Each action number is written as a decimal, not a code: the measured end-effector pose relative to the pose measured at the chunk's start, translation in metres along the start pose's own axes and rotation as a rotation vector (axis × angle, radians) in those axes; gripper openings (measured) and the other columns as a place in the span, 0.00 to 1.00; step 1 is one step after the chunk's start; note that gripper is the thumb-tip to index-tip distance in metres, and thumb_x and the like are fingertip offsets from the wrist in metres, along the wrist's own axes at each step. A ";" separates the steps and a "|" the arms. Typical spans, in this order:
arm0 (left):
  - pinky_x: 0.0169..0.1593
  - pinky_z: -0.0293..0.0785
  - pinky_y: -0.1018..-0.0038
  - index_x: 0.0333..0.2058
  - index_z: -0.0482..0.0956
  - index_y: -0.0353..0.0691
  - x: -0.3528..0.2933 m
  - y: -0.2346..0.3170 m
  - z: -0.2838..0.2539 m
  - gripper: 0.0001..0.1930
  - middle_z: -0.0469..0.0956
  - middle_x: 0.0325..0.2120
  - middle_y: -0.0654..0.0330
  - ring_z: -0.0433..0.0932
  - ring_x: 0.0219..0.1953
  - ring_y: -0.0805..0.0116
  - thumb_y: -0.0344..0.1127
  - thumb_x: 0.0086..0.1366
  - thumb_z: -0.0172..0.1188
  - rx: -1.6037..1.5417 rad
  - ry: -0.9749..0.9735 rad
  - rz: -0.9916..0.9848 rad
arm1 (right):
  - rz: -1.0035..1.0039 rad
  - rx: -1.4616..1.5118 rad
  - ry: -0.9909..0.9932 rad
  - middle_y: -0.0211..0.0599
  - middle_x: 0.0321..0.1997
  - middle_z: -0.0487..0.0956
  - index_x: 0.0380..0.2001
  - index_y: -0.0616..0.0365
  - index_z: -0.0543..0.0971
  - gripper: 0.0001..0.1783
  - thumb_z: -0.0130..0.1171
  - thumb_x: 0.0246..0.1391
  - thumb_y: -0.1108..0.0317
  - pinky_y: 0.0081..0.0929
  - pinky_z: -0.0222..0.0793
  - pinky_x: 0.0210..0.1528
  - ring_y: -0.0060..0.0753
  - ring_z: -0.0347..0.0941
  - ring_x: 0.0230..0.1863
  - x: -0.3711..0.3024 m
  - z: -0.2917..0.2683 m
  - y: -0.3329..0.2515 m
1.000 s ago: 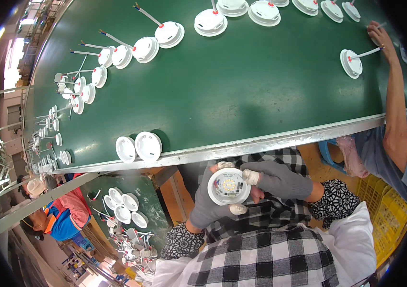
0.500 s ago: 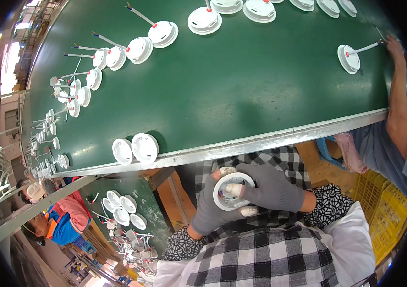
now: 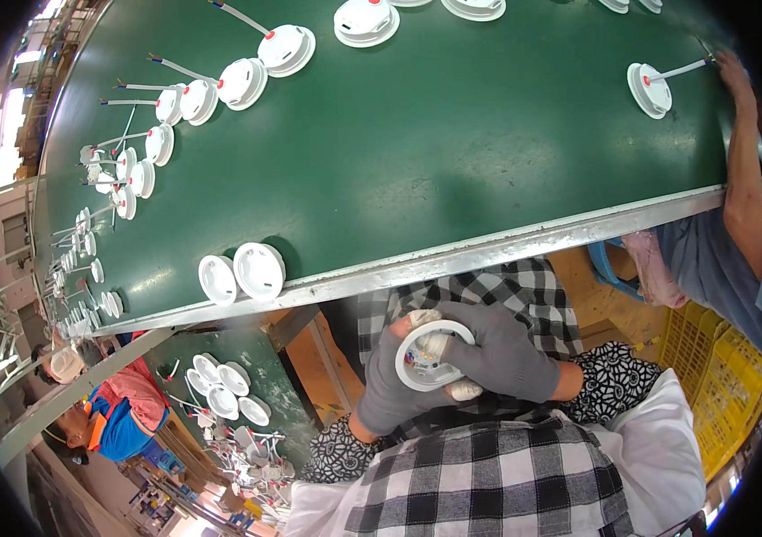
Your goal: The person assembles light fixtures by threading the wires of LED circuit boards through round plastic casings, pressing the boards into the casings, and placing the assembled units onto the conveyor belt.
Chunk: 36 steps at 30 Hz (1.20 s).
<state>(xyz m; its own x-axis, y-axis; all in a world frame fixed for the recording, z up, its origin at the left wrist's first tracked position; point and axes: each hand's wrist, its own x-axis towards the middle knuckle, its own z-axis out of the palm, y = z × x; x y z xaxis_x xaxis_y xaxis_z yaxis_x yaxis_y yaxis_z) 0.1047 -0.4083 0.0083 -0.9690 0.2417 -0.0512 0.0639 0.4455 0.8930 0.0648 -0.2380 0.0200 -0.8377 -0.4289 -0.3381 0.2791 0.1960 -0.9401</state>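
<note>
Cradling a white round housing (image 3: 413, 371) at the lower centre of the head view, the left hand (image 3: 385, 392) is curling its gloved fingers around the outer wall. The hollow side is facing up, probably so that the small coloured parts inside are lying open to the other hand. The right hand (image 3: 508, 353) is covering the housing's right side, and one white-covered tip is bending into the hollow, seemingly pressing there; its other fingers are hiding, so I cannot tell whether they are gripping anything.

Across the upper frame, a green tabletop (image 3: 453, 152) is carrying more pieces. At centre left, two similar housings (image 3: 259, 271) are sitting side by side near the metal edge (image 3: 488, 246), perhaps for easy reach. Toward the upper left, white discs with cables (image 3: 240, 82) are forming a curved row, most cables pointing left, likely to avoid tangling. At upper right, a lone cabled disc (image 3: 650, 90) is lying near a co-worker's hand (image 3: 736, 79). At lower left, white cups (image 3: 223, 402) are clustering beside heaped wired parts (image 3: 247, 456).
</note>
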 end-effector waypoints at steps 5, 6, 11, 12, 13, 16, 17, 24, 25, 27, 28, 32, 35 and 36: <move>0.46 0.78 0.70 0.53 0.60 0.34 0.005 -0.001 -0.008 0.48 0.76 0.42 0.54 0.79 0.44 0.63 0.46 0.37 0.80 -0.139 -0.108 0.026 | -0.021 -0.039 -0.170 0.44 0.37 0.81 0.45 0.61 0.76 0.19 0.56 0.56 0.58 0.28 0.74 0.40 0.35 0.80 0.36 0.010 -0.015 -0.001; 0.46 0.78 0.70 0.53 0.60 0.34 0.004 -0.002 -0.010 0.48 0.76 0.42 0.54 0.79 0.44 0.63 0.46 0.37 0.80 -0.138 -0.108 0.018 | -0.010 -0.058 -0.259 0.44 0.36 0.82 0.44 0.61 0.77 0.20 0.57 0.55 0.57 0.28 0.74 0.40 0.35 0.80 0.36 0.014 -0.019 -0.004; 0.45 0.79 0.71 0.52 0.62 0.34 0.009 0.000 -0.012 0.46 0.78 0.41 0.53 0.80 0.42 0.63 0.45 0.37 0.80 -0.141 -0.111 0.035 | 0.013 -0.068 -0.394 0.47 0.37 0.80 0.52 0.56 0.73 0.24 0.53 0.54 0.56 0.32 0.73 0.42 0.40 0.79 0.38 0.018 -0.023 -0.011; 0.45 0.79 0.71 0.52 0.62 0.34 0.009 0.001 -0.010 0.46 0.78 0.41 0.53 0.80 0.42 0.63 0.45 0.37 0.80 -0.141 -0.113 0.033 | 0.036 -0.080 -0.351 0.45 0.36 0.81 0.47 0.58 0.75 0.23 0.56 0.53 0.54 0.31 0.73 0.42 0.38 0.80 0.37 0.016 -0.020 -0.008; 0.45 0.79 0.71 0.52 0.63 0.34 0.009 0.002 -0.007 0.46 0.78 0.40 0.53 0.80 0.42 0.64 0.45 0.38 0.80 -0.082 -0.065 0.074 | 0.058 -0.091 -0.308 0.44 0.36 0.82 0.42 0.61 0.77 0.23 0.58 0.52 0.53 0.31 0.74 0.41 0.37 0.80 0.37 0.015 -0.018 -0.007; 0.46 0.77 0.73 0.51 0.62 0.35 -0.004 0.001 -0.006 0.47 0.76 0.41 0.56 0.79 0.42 0.67 0.47 0.35 0.81 0.053 -0.065 0.065 | 0.033 -0.073 -0.265 0.44 0.36 0.82 0.42 0.61 0.77 0.23 0.58 0.52 0.53 0.30 0.74 0.42 0.37 0.81 0.37 0.009 -0.013 -0.012; 0.47 0.75 0.74 0.51 0.61 0.35 -0.004 -0.003 -0.005 0.50 0.74 0.42 0.58 0.77 0.43 0.70 0.48 0.32 0.82 0.129 -0.108 0.027 | 0.024 -0.081 -0.260 0.44 0.36 0.82 0.42 0.61 0.77 0.23 0.58 0.52 0.53 0.30 0.74 0.42 0.37 0.81 0.37 0.010 -0.013 -0.009; 0.50 0.74 0.73 0.52 0.61 0.36 -0.001 -0.009 -0.011 0.51 0.74 0.43 0.58 0.76 0.46 0.70 0.45 0.31 0.83 -0.328 -0.129 -0.279 | -0.026 -0.033 -0.345 0.48 0.38 0.80 0.54 0.57 0.73 0.27 0.52 0.56 0.52 0.32 0.72 0.43 0.40 0.79 0.38 0.016 -0.017 -0.007; 0.50 0.74 0.73 0.52 0.61 0.35 0.001 -0.008 -0.012 0.51 0.74 0.43 0.57 0.76 0.46 0.70 0.45 0.31 0.83 -0.295 -0.138 -0.259 | -0.004 -0.040 -0.340 0.47 0.39 0.80 0.53 0.58 0.74 0.27 0.52 0.57 0.51 0.32 0.72 0.44 0.40 0.79 0.38 0.015 -0.017 -0.008; 0.50 0.74 0.72 0.52 0.61 0.35 0.003 -0.006 -0.012 0.51 0.74 0.43 0.57 0.76 0.46 0.70 0.45 0.31 0.83 -0.265 -0.151 -0.241 | 0.025 -0.055 -0.313 0.46 0.38 0.80 0.51 0.58 0.75 0.26 0.52 0.57 0.51 0.32 0.72 0.43 0.40 0.78 0.38 0.014 -0.015 -0.002; 0.50 0.74 0.72 0.52 0.60 0.35 0.004 -0.006 -0.011 0.51 0.74 0.44 0.56 0.76 0.46 0.70 0.45 0.31 0.83 -0.264 -0.149 -0.235 | 0.052 -0.069 -0.287 0.45 0.38 0.80 0.50 0.58 0.76 0.25 0.52 0.57 0.51 0.32 0.72 0.43 0.39 0.78 0.38 0.014 -0.016 0.000; 0.49 0.75 0.73 0.53 0.61 0.35 0.008 -0.004 -0.013 0.50 0.74 0.44 0.55 0.77 0.45 0.69 0.45 0.33 0.82 -0.235 -0.132 -0.153 | 0.021 -0.060 -0.237 0.44 0.35 0.80 0.48 0.58 0.77 0.25 0.53 0.56 0.50 0.30 0.71 0.42 0.38 0.78 0.35 0.015 -0.012 -0.004; 0.47 0.78 0.71 0.54 0.63 0.35 0.014 0.015 -0.026 0.44 0.77 0.42 0.53 0.81 0.42 0.63 0.47 0.42 0.78 -0.118 -0.144 -0.136 | -0.095 -0.047 -0.241 0.42 0.30 0.80 0.48 0.57 0.77 0.24 0.54 0.56 0.51 0.26 0.72 0.36 0.31 0.77 0.28 0.020 -0.018 -0.009; 0.51 0.74 0.67 0.54 0.63 0.36 0.023 0.021 -0.032 0.44 0.74 0.45 0.51 0.77 0.46 0.57 0.50 0.43 0.77 -0.056 -0.231 -0.021 | 0.064 -0.047 -0.398 0.39 0.30 0.80 0.48 0.57 0.77 0.23 0.55 0.55 0.52 0.25 0.72 0.33 0.27 0.77 0.25 0.026 -0.034 -0.023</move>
<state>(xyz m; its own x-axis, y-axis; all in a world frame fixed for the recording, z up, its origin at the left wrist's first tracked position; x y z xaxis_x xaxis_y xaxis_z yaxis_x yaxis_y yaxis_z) 0.0761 -0.4211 0.0400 -0.8892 0.4267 -0.1650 0.0252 0.4059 0.9136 0.0209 -0.2239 0.0343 -0.5691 -0.7208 -0.3958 0.2956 0.2698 -0.9164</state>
